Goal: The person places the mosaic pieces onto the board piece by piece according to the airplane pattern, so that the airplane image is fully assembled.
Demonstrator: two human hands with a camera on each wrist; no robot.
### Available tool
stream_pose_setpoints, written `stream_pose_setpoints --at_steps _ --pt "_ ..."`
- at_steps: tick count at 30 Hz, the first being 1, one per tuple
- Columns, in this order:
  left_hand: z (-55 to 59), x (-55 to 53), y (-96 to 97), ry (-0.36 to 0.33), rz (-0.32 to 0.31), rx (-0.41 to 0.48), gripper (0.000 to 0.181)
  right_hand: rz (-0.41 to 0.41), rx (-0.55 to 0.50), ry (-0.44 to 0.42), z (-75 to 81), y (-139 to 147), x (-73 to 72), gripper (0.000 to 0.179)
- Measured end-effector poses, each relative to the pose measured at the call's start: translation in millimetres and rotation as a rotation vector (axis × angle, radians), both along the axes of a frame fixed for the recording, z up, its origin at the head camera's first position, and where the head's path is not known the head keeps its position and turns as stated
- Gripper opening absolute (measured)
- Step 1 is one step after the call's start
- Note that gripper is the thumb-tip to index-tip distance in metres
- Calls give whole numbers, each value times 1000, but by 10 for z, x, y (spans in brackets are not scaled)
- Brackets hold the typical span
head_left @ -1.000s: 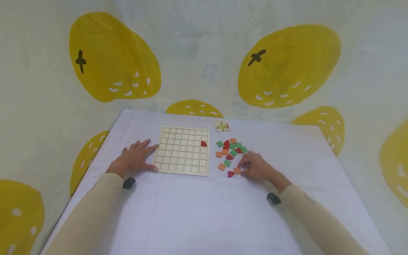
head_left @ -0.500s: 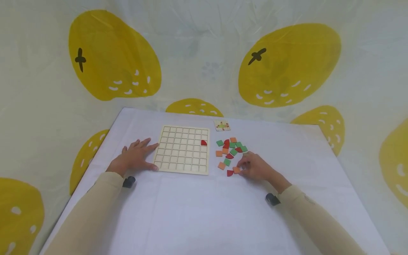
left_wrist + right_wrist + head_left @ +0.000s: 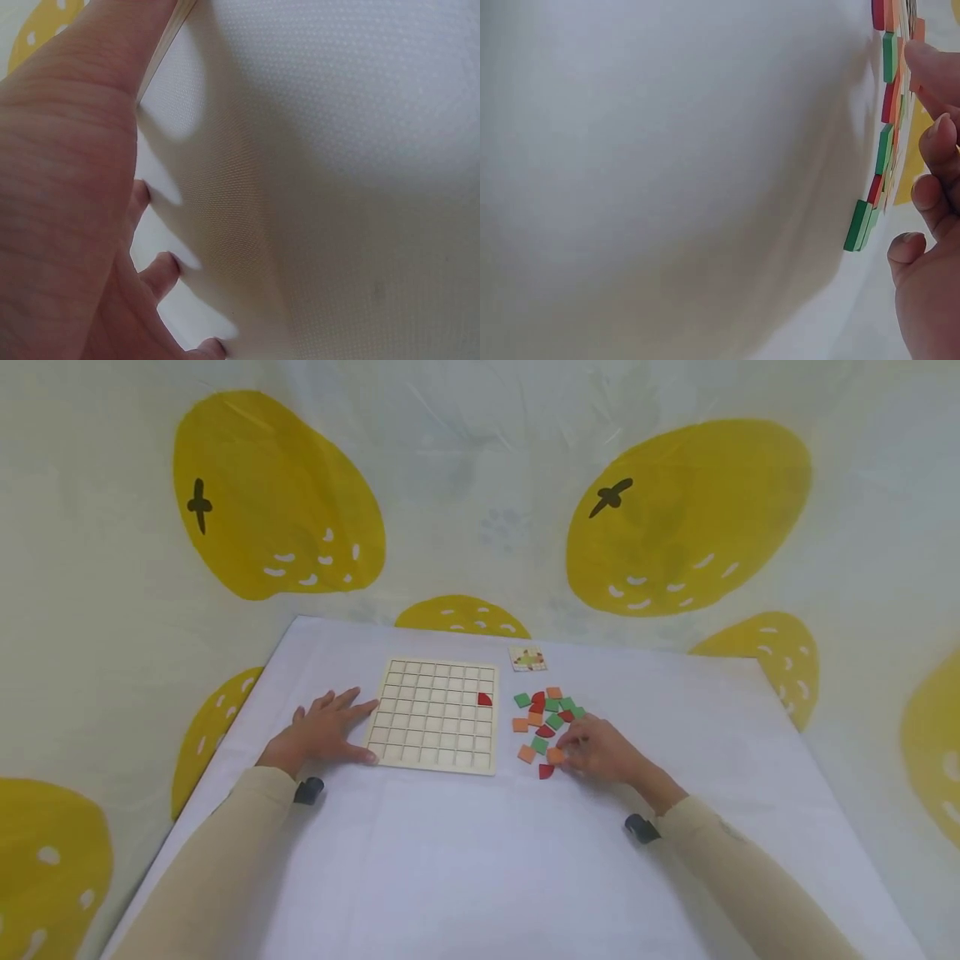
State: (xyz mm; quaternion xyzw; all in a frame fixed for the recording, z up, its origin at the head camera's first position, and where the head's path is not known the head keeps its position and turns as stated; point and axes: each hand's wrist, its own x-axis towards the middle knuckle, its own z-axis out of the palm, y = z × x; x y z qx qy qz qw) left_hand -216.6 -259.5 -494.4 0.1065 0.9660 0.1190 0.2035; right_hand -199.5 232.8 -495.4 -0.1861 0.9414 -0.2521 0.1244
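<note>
On the white table lies a wooden grid board, with a red quarter-circle tile in one cell near its right edge. My left hand is spread beside the board, thumb and a finger touching its left edge. My right hand pinches an orange square tile between thumb and fingers; the right wrist view shows this orange tile at the fingertips. Just below it lies a loose red quarter-circle tile. Only the left hand's underside and several fingertips show in the left wrist view.
Several green, red and orange tiles, among them a green square, lie scattered between the board and my right hand. A small pattern card rests behind them. A cloth with yellow fruit shapes hangs behind the white table.
My right hand has drawn the orange tile slightly up and left, off the table by its look, so it sits higher above the red piece. The left hand stays at the board.
</note>
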Motion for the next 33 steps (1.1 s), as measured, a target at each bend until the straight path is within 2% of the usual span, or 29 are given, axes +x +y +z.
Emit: stream_pose_setpoints --at_steps 16,23,29,33 --pt "4 23 8 15 7 -6 111 3 -33 21 19 -238 -76 25" --pt "-3 11 18 5 8 -9 113 28 -72 59 21 -325 -83 23" --pt "-50 -17 -5 9 3 -19 115 7 -67 28 6 -391 -97 22" --pt "-49 -13 -4 12 4 -22 115 10 -57 41 -15 -438 -117 21"
